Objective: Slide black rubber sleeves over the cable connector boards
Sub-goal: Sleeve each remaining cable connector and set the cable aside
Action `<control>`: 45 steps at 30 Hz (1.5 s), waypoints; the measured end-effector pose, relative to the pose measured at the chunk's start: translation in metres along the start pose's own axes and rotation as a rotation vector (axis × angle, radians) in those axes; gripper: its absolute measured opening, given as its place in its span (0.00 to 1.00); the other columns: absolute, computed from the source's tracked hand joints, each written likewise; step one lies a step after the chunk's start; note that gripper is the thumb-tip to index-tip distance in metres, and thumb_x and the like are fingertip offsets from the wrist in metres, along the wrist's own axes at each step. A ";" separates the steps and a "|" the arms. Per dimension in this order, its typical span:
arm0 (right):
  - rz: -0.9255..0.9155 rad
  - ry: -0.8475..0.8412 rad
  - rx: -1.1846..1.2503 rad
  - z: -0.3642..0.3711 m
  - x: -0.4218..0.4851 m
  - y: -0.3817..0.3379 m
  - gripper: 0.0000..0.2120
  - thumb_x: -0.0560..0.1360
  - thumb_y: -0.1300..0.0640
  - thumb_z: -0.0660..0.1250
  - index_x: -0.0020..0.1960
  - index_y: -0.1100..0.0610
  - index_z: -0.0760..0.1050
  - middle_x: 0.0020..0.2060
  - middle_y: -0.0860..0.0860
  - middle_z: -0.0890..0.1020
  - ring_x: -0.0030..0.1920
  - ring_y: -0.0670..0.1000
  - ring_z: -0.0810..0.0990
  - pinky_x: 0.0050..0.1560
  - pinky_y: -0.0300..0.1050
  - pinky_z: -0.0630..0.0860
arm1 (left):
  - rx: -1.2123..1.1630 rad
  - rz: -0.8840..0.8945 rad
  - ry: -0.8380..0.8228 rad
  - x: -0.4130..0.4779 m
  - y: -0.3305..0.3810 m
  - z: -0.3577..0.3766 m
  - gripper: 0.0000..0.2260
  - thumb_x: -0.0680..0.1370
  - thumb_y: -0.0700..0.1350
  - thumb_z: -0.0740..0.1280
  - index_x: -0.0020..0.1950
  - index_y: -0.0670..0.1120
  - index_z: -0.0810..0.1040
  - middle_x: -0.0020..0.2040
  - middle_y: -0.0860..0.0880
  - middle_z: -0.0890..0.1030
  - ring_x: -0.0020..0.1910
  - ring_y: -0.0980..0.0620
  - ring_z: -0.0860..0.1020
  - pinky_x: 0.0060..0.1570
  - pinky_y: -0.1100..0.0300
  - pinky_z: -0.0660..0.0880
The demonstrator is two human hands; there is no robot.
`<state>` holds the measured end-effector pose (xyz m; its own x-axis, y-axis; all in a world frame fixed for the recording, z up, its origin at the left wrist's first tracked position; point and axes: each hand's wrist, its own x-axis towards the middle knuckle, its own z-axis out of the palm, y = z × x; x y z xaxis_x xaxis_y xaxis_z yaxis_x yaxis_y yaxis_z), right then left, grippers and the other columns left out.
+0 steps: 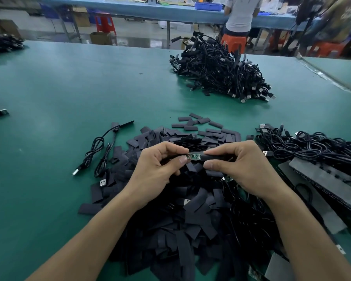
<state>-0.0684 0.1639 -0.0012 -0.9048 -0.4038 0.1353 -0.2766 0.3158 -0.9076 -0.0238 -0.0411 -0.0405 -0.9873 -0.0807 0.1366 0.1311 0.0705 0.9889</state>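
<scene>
From the head camera, both hands meet over a big pile of loose black sleeves [170, 209] on the green surface [69, 88]. The left hand [158, 167] pinches the left end of a small green connector board [193, 156] between thumb and forefinger, its other fingers [166, 147] curled above. The right hand [245, 169] grips a black sleeve [211, 158] the same way, thumb under and forefinger on top. The sleeve's open end meets the right end of the board, and most of the board is bare between the two hands. Just left of the pile lie two loose cables [98, 153] with their plugs towards the camera. A tangle of cables [312, 147] sits at the right, touching some grey strips [322, 179]. Farther back on the surface is a heap of cables [221, 72] with black sleeves sticking out. Beyond it, a person [241, 15] sits on an orange stool at a blue bench.
</scene>
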 end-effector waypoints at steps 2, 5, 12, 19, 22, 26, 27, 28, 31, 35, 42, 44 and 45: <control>-0.001 0.021 -0.075 -0.001 0.001 0.003 0.13 0.66 0.57 0.79 0.49 0.51 0.85 0.41 0.44 0.87 0.44 0.41 0.85 0.45 0.32 0.78 | -0.003 -0.003 -0.006 0.000 0.000 0.000 0.06 0.77 0.37 0.71 0.48 0.49 0.83 0.38 0.50 0.84 0.31 0.59 0.77 0.26 0.67 0.70; -0.011 0.035 -0.110 -0.002 0.001 0.004 0.14 0.66 0.56 0.80 0.50 0.50 0.85 0.41 0.42 0.87 0.44 0.41 0.85 0.46 0.33 0.79 | -0.002 -0.004 -0.013 0.000 0.000 0.000 0.06 0.77 0.37 0.71 0.48 0.48 0.83 0.39 0.48 0.85 0.31 0.59 0.77 0.26 0.67 0.70; 0.016 -0.020 -0.036 -0.004 0.001 0.006 0.14 0.64 0.53 0.79 0.49 0.51 0.86 0.41 0.44 0.87 0.45 0.43 0.85 0.46 0.35 0.79 | -0.007 -0.013 -0.026 -0.001 0.001 -0.001 0.06 0.77 0.37 0.71 0.49 0.48 0.83 0.44 0.43 0.85 0.31 0.58 0.77 0.26 0.67 0.70; -0.002 -0.066 -0.032 -0.001 0.000 0.005 0.08 0.67 0.57 0.79 0.45 0.49 0.86 0.40 0.46 0.87 0.43 0.47 0.86 0.47 0.39 0.81 | -0.007 -0.019 -0.051 -0.002 0.002 -0.002 0.06 0.78 0.38 0.71 0.49 0.48 0.83 0.43 0.48 0.86 0.32 0.59 0.77 0.28 0.68 0.70; -0.020 -0.056 -0.032 0.000 0.000 0.004 0.09 0.67 0.57 0.79 0.46 0.47 0.86 0.41 0.45 0.87 0.43 0.46 0.86 0.48 0.39 0.82 | -0.015 -0.007 -0.060 -0.002 0.004 -0.002 0.06 0.77 0.37 0.71 0.49 0.47 0.84 0.41 0.49 0.86 0.32 0.60 0.77 0.29 0.70 0.70; -0.086 -0.037 -0.085 0.009 -0.001 0.002 0.11 0.67 0.59 0.79 0.49 0.50 0.86 0.40 0.42 0.86 0.41 0.41 0.85 0.43 0.32 0.77 | -0.012 0.005 -0.114 -0.002 0.006 -0.001 0.07 0.76 0.34 0.71 0.48 0.45 0.83 0.37 0.54 0.85 0.32 0.62 0.78 0.31 0.73 0.71; -0.101 -0.029 -0.098 0.012 -0.001 0.001 0.12 0.67 0.59 0.80 0.49 0.50 0.86 0.40 0.42 0.86 0.42 0.41 0.84 0.44 0.32 0.77 | -0.013 0.004 -0.118 -0.003 0.007 -0.001 0.07 0.76 0.33 0.71 0.48 0.45 0.82 0.37 0.54 0.85 0.32 0.62 0.78 0.31 0.73 0.71; -0.114 -0.017 -0.109 0.014 -0.001 0.001 0.12 0.67 0.59 0.80 0.50 0.51 0.86 0.41 0.42 0.86 0.43 0.40 0.84 0.45 0.33 0.78 | -0.019 0.000 -0.118 -0.003 0.007 -0.001 0.07 0.76 0.33 0.71 0.48 0.46 0.82 0.38 0.54 0.85 0.32 0.62 0.79 0.31 0.73 0.71; -0.135 0.024 -0.146 0.015 0.000 0.001 0.13 0.67 0.59 0.79 0.51 0.53 0.86 0.41 0.44 0.85 0.44 0.42 0.84 0.48 0.40 0.80 | -0.030 -0.034 -0.110 -0.003 0.008 -0.002 0.07 0.77 0.36 0.72 0.50 0.48 0.82 0.41 0.51 0.86 0.34 0.60 0.81 0.30 0.71 0.72; -0.154 0.047 -0.175 0.016 -0.002 -0.001 0.13 0.67 0.59 0.79 0.51 0.52 0.86 0.40 0.43 0.84 0.43 0.44 0.83 0.48 0.48 0.81 | 0.049 -0.062 -0.072 -0.001 0.006 -0.004 0.04 0.79 0.43 0.70 0.46 0.50 0.83 0.40 0.49 0.86 0.35 0.57 0.81 0.29 0.67 0.73; -0.216 0.062 -0.274 0.016 -0.002 -0.003 0.14 0.68 0.58 0.79 0.53 0.53 0.86 0.41 0.44 0.83 0.44 0.44 0.82 0.48 0.46 0.80 | 0.023 -0.086 -0.098 0.000 0.008 -0.004 0.10 0.79 0.42 0.70 0.41 0.55 0.85 0.39 0.49 0.86 0.34 0.59 0.80 0.29 0.68 0.73; -0.257 0.056 -0.326 0.017 -0.002 -0.004 0.14 0.68 0.58 0.79 0.54 0.53 0.85 0.41 0.45 0.83 0.44 0.44 0.82 0.49 0.43 0.78 | 0.018 -0.101 -0.104 0.000 0.009 -0.004 0.09 0.79 0.42 0.70 0.42 0.53 0.85 0.40 0.49 0.87 0.34 0.59 0.80 0.29 0.69 0.72; -0.277 0.055 -0.348 0.017 -0.002 -0.004 0.14 0.69 0.57 0.78 0.54 0.53 0.85 0.42 0.46 0.84 0.45 0.43 0.81 0.49 0.41 0.77 | 0.012 -0.110 -0.104 0.000 0.008 -0.004 0.08 0.79 0.42 0.70 0.43 0.52 0.85 0.40 0.49 0.87 0.34 0.58 0.81 0.29 0.69 0.72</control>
<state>-0.0599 0.1485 -0.0042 -0.7946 -0.4707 0.3835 -0.5948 0.4763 -0.6476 -0.0226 -0.0442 -0.0319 -0.9997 0.0144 0.0201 0.0212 0.0787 0.9967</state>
